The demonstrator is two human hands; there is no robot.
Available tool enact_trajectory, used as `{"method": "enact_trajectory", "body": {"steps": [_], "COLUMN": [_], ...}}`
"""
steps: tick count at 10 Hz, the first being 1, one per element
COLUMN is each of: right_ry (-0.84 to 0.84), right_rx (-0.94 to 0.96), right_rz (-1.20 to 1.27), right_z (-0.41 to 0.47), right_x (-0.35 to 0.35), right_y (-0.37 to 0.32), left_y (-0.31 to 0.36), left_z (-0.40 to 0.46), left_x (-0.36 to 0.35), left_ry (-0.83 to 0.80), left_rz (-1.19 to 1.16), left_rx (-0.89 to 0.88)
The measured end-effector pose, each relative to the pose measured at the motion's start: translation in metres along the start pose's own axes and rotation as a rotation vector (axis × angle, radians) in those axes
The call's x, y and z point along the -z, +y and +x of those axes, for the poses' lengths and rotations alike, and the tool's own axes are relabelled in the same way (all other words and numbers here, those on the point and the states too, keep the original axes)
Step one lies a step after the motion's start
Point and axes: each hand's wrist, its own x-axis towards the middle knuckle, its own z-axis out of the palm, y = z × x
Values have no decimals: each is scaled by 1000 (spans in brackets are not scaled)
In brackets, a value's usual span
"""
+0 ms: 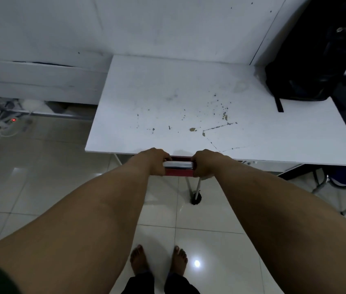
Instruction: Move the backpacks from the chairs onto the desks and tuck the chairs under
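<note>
Head view: steeply down-forward, close over desk (189,98) edge.

A power strip (5,126) lies on the tiled floor (47,166) – red light glowing

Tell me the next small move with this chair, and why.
Probably let go. Both the left hand and right hand grip the red chair back, already at the white desk's front edge, and the black backpack sits on the desk.

Your forearms are bare to the elbow, no sleeves showing. You wear dark trousers (161,283), and your feet (139,262) are bare.
</note>
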Motion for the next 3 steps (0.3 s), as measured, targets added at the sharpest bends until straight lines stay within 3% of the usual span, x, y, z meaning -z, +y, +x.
{"method": "enact_trajectory", "body": {"steps": [3], "right_ry": [6], "right_rx": [-105], "right_rz": [-80], "right_z": [-31], "right_x": [74], "right_y": [-13], "left_y": [9], "left_z": [5], "left_x": [47], "left_ry": [-195], "left_rz": [244], "left_rx": [129]}}
